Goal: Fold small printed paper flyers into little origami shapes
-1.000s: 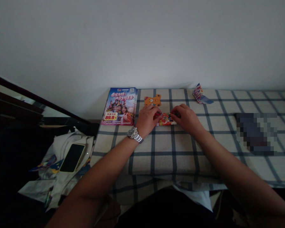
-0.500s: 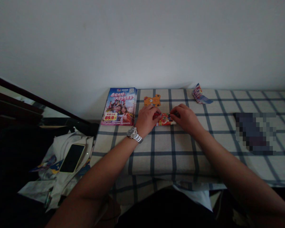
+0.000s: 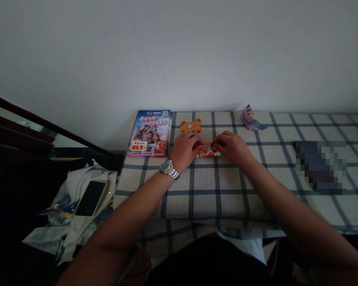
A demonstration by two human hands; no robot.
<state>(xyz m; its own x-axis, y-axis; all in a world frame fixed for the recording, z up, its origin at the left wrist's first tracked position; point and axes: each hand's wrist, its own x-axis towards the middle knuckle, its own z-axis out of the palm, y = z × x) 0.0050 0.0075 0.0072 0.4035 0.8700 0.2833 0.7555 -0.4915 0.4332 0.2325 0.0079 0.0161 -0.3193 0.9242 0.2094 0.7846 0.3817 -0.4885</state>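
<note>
A small folded flyer (image 3: 208, 150), mostly red with a colourful print, lies on the checked cloth between my two hands. My left hand (image 3: 186, 147), a watch (image 3: 168, 169) on its wrist, pinches the flyer's left end with thumb and fingers. At the other end, my right hand (image 3: 230, 146) has its fingertips closed on the upper right edge. Both hands partly cover the paper. Just behind my left hand is an orange bear-shaped cutout (image 3: 191, 126). A stack of printed flyers (image 3: 150, 133) lies to the left of my hands.
Near the wall stands another bent flyer (image 3: 251, 118). A dark pixelated object (image 3: 316, 167) lies to the right on the checked cloth (image 3: 179, 198). Lower left, a phone (image 3: 90, 198) rests on a pale bag or cloth, below the table's left edge.
My right hand has shifted slightly left along the flyer. My left hand and the other things look almost the same.
</note>
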